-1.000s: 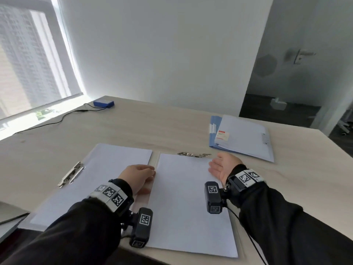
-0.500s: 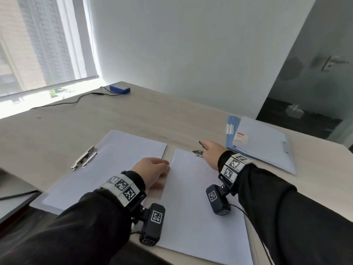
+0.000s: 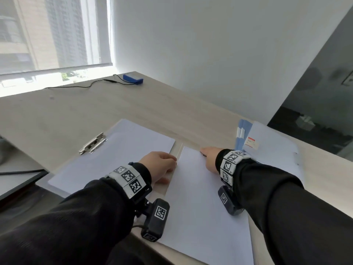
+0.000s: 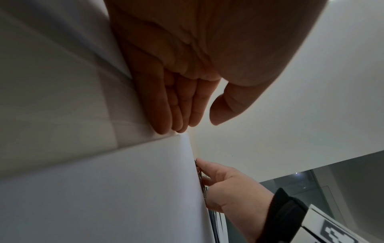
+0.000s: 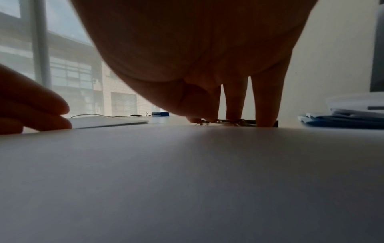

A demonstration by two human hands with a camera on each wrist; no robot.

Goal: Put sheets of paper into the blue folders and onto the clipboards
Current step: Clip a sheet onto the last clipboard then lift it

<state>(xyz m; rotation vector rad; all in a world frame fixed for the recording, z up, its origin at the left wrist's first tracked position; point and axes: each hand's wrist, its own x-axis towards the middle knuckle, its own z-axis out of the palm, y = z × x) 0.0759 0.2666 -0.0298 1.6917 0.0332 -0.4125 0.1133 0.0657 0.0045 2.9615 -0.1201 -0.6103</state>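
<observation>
Two clipboards lie side by side on the table. The left clipboard's sheet (image 3: 114, 155) sits beside its metal clip (image 3: 93, 143). The nearer sheet (image 3: 206, 207) lies on the right clipboard. My left hand (image 3: 162, 165) rests at that sheet's left edge, fingers (image 4: 166, 115) straight and together, holding nothing. My right hand (image 3: 210, 156) is at the sheet's top edge, thumb and fingers pinching the right clip (image 5: 228, 122), which it mostly hides in the head view. Blue folders (image 3: 239, 134) with paper on top lie to the right.
A small blue box (image 3: 133, 79) with a black cable sits at the far table corner by the window. A dark flat object (image 3: 17, 180) lies at the left table edge. A white wall stands behind the table.
My right hand turned over from palm-up above the sheet and reached forward to the clip at its top edge. The left hand stayed in place. The head view swung left.
</observation>
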